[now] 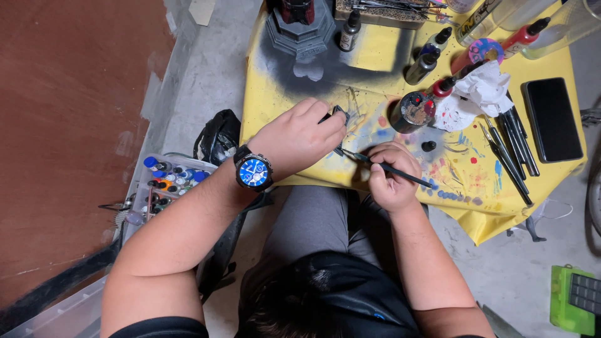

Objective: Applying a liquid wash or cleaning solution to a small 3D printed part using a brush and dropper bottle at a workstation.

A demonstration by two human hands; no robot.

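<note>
While the left hand (299, 134) pinches a small dark grey part (339, 112) above the paint-spattered yellow surface (388, 56), right hand (391, 175) fingers grip a thin black paintbrush (400, 171). Step judged: detail painting; next stroke needs a steady tip.

Phone (553, 119) right of brushes (510, 147)

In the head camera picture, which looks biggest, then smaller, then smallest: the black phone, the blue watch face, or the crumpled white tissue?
1. Black phone, biggest.
2. Crumpled white tissue.
3. Blue watch face, smallest, though the wrist sits nearer the camera, which makes it look larger.
</note>
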